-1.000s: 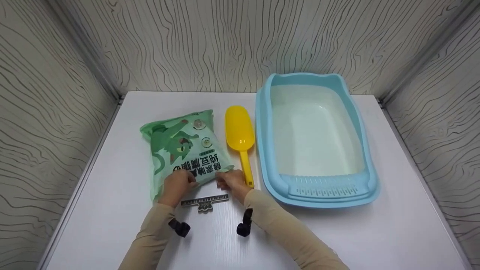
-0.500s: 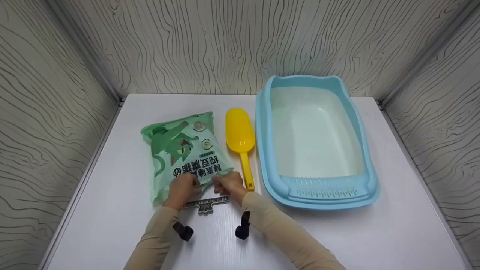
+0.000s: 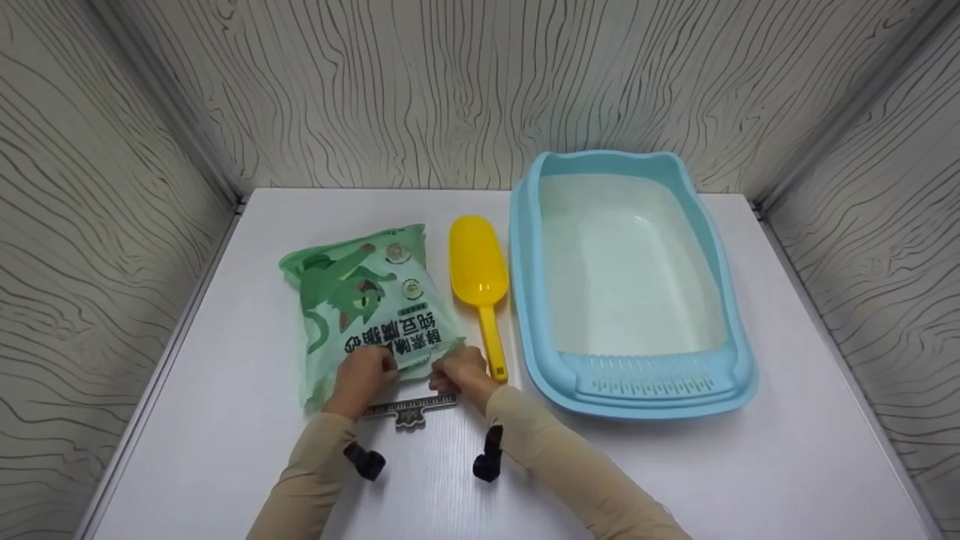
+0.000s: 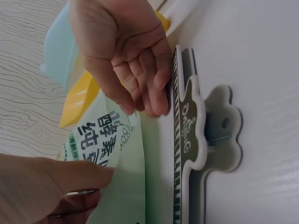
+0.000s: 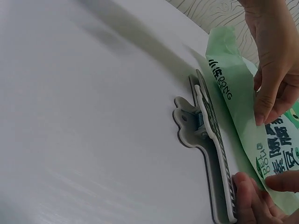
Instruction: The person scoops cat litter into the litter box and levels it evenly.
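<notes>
A green cat litter bag [image 3: 375, 300] lies on the white table, its printed lettering upside down to me. My left hand [image 3: 365, 377] pinches the bag's near edge between thumb and fingers, as the left wrist view shows close up. At the near right corner of the bag, my right hand [image 3: 461, 373] pinches the edge with thumb and curled fingers. Just in front of the bag lies a dark metal clip [image 3: 410, 412] with ruler marks along its bar. In the right wrist view the clip [image 5: 205, 121] stands beside the raised edge, close to the right fingertips.
Right of the bag lies a yellow scoop [image 3: 480, 270], its handle toward me. Beyond it stands a large light-blue litter box [image 3: 529, 300] with a slotted near end. Wood-patterned walls [image 3: 465, 90] enclose the table [image 3: 787, 450] at the back and sides.
My left hand has shifted right along the bag's near edge and now overlaps the clip's left end. My right hand has moved slightly toward me. Bag, scoop and litter box stay in place.
</notes>
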Action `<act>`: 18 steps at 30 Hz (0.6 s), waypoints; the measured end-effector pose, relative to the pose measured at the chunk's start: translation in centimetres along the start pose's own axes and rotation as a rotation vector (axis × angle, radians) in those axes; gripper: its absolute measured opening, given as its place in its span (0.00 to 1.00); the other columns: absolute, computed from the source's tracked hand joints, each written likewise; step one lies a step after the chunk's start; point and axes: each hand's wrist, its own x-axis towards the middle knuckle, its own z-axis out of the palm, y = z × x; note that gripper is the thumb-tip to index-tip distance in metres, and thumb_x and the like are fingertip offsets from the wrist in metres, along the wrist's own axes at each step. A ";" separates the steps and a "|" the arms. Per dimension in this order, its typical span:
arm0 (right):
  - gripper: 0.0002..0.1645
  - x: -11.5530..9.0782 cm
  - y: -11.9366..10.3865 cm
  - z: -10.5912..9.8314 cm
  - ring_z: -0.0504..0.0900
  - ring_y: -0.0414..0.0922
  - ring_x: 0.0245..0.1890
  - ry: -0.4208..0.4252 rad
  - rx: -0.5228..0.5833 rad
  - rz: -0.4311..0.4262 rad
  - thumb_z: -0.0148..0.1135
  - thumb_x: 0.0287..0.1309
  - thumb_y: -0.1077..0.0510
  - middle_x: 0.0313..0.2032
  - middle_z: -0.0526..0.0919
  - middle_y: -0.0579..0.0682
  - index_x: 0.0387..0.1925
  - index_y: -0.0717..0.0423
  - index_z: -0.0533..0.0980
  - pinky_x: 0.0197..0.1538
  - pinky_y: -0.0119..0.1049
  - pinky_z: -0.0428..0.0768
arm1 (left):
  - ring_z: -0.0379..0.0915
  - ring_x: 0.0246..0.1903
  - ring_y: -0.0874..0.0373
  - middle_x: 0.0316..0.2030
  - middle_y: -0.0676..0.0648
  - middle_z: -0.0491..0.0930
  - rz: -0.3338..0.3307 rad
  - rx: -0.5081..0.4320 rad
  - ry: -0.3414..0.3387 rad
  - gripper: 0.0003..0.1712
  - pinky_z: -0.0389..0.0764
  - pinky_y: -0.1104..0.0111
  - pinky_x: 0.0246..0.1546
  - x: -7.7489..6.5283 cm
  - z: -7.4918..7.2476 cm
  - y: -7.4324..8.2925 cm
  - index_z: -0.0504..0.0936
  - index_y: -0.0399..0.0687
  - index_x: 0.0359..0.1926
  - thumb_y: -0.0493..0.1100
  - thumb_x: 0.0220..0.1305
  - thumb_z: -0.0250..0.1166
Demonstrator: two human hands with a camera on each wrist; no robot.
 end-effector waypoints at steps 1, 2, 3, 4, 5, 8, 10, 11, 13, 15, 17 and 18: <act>0.06 0.0 0.0 -0.1 0.83 0.40 0.15 -0.003 0.002 -0.007 0.62 0.51 0.68 0.20 0.86 0.54 0.32 0.67 0.79 0.23 0.31 0.82 | 0.75 0.29 0.56 0.25 0.46 0.83 0.002 0.004 0.001 0.02 0.77 0.61 0.36 0.0 0.0 0.0 0.85 0.41 0.25 0.36 0.50 0.69; 0.06 -0.1 0.0 -0.2 0.83 0.40 0.16 -0.007 0.007 -0.014 0.61 0.52 0.68 0.20 0.86 0.54 0.33 0.68 0.79 0.23 0.31 0.82 | 0.75 0.28 0.56 0.25 0.46 0.83 0.004 0.008 0.004 0.02 0.77 0.61 0.35 0.0 0.0 0.0 0.85 0.41 0.25 0.36 0.50 0.69; 0.07 -0.1 0.0 -0.3 0.84 0.40 0.16 -0.010 0.011 -0.023 0.60 0.53 0.67 0.21 0.86 0.55 0.34 0.68 0.79 0.24 0.32 0.83 | 0.75 0.28 0.56 0.25 0.46 0.83 0.012 0.016 0.010 0.02 0.77 0.61 0.34 0.0 0.0 0.0 0.85 0.41 0.24 0.36 0.50 0.69; 0.08 -0.1 0.0 -0.4 0.84 0.41 0.17 -0.013 0.013 -0.034 0.58 0.54 0.67 0.21 0.87 0.55 0.35 0.69 0.79 0.25 0.32 0.83 | 0.74 0.27 0.56 0.24 0.46 0.83 0.015 0.021 0.018 0.02 0.77 0.61 0.34 0.0 -0.1 0.0 0.85 0.41 0.24 0.36 0.50 0.69; 0.09 -0.1 0.0 -0.6 0.84 0.41 0.17 -0.017 0.015 -0.043 0.57 0.55 0.66 0.22 0.87 0.56 0.35 0.69 0.79 0.25 0.32 0.83 | 0.74 0.26 0.56 0.23 0.46 0.82 0.022 0.030 0.029 0.02 0.76 0.62 0.33 0.0 -0.1 0.0 0.85 0.42 0.23 0.35 0.50 0.69; 0.11 -0.1 0.0 -0.9 0.84 0.41 0.17 -0.024 0.041 -0.050 0.54 0.56 0.66 0.25 0.88 0.59 0.37 0.71 0.78 0.25 0.33 0.83 | 0.72 0.24 0.57 0.21 0.47 0.81 0.054 0.053 0.070 0.04 0.74 0.64 0.29 -0.1 -0.1 0.0 0.84 0.42 0.20 0.34 0.48 0.68; 0.12 0.0 0.1 -1.0 0.84 0.40 0.17 -0.026 0.047 -0.044 0.53 0.57 0.66 0.25 0.88 0.59 0.37 0.72 0.78 0.25 0.32 0.83 | 0.71 0.22 0.58 0.19 0.47 0.80 0.084 0.069 0.101 0.05 0.72 0.65 0.27 -0.2 0.0 0.1 0.82 0.42 0.18 0.33 0.47 0.68; 0.13 0.0 0.1 -1.1 0.84 0.40 0.17 -0.028 0.049 -0.042 0.53 0.57 0.66 0.26 0.88 0.59 0.38 0.72 0.79 0.26 0.32 0.83 | 0.71 0.22 0.58 0.19 0.47 0.80 0.103 0.078 0.116 0.06 0.72 0.65 0.26 -0.2 0.0 0.1 0.82 0.42 0.17 0.32 0.46 0.68; 0.12 0.1 0.2 -1.2 0.84 0.40 0.18 -0.028 0.049 -0.037 0.53 0.56 0.67 0.25 0.88 0.59 0.38 0.72 0.78 0.26 0.32 0.84 | 0.70 0.21 0.58 0.18 0.48 0.79 0.139 0.101 0.139 0.07 0.71 0.66 0.24 -0.3 0.0 0.2 0.81 0.43 0.16 0.32 0.45 0.68; 0.12 0.1 0.3 -1.3 0.84 0.41 0.18 -0.029 0.043 -0.037 0.53 0.56 0.68 0.25 0.88 0.58 0.39 0.72 0.78 0.26 0.33 0.84 | 0.69 0.20 0.58 0.17 0.48 0.78 0.173 0.124 0.158 0.07 0.71 0.66 0.23 -0.4 -0.1 0.3 0.80 0.43 0.15 0.33 0.44 0.68; 0.12 0.2 0.3 -1.3 0.85 0.41 0.18 -0.029 0.043 -0.039 0.53 0.56 0.68 0.25 0.88 0.59 0.39 0.73 0.78 0.26 0.33 0.84 | 0.68 0.19 0.58 0.16 0.48 0.78 0.186 0.136 0.167 0.08 0.70 0.66 0.23 -0.5 -0.3 0.4 0.79 0.43 0.15 0.32 0.44 0.68; 0.12 0.2 0.3 -1.4 0.85 0.41 0.18 -0.026 0.039 -0.040 0.53 0.56 0.68 0.25 0.88 0.60 0.39 0.73 0.78 0.26 0.33 0.84 | 0.67 0.19 0.59 0.16 0.49 0.77 0.188 0.138 0.169 0.08 0.69 0.67 0.22 -0.5 -0.5 0.4 0.78 0.43 0.15 0.32 0.43 0.68</act>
